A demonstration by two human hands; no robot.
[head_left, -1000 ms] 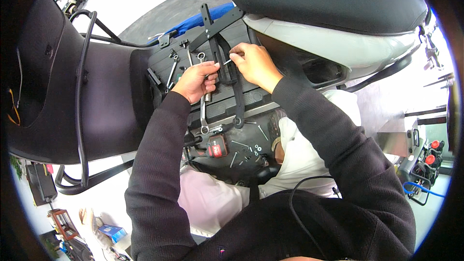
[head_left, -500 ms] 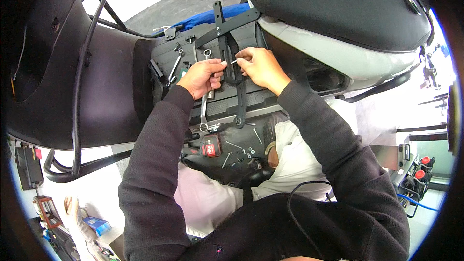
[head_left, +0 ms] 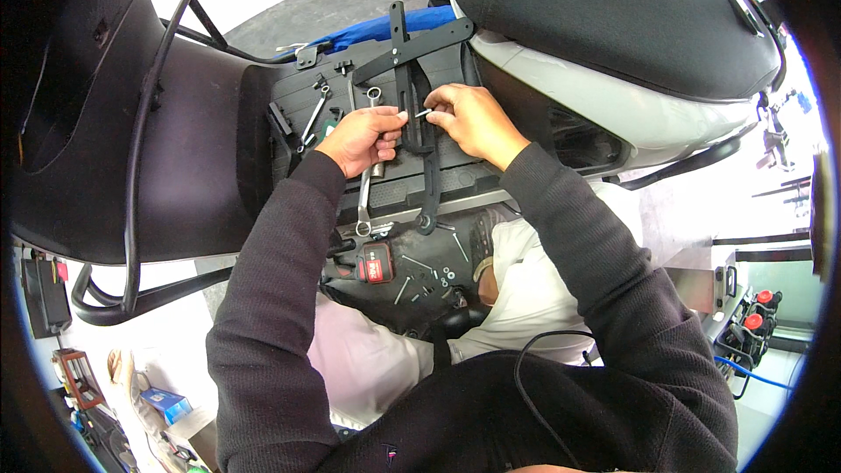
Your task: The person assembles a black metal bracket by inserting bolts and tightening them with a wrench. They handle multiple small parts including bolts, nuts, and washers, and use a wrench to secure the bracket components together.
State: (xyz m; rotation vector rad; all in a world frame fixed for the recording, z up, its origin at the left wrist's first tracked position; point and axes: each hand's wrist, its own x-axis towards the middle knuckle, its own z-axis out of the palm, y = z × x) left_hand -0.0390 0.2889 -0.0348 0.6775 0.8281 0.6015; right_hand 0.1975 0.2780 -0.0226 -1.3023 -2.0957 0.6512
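A black bracket of crossed flat metal bars (head_left: 410,88) lies on the ribbed scooter footboard (head_left: 394,184). My right hand (head_left: 469,121) pinches a small silver bolt (head_left: 422,113) between thumb and fingertips, pointing left at the bracket's long slotted bar. On the bar's other side, my left hand (head_left: 363,138) has its thumb and forefinger pressed together at the bar's edge; I cannot make out what is between them. A long ring wrench (head_left: 364,210) runs under my left hand, and a smaller wrench (head_left: 313,123) lies to its left.
A black seat (head_left: 604,13) rises at the right, a dark front panel (head_left: 197,140) with a tube guard (head_left: 149,123) at the left. Below the footboard are a power tool's red-black battery (head_left: 375,263), loose bolts (head_left: 462,247) and washers (head_left: 448,273). Blue cloth (head_left: 377,31) lies beyond.
Both hands stay at the bracket with almost the same grip; the bolt in my right hand shows more clearly. The view has shifted slightly. Dark clothing now shows behind the seat at the top.
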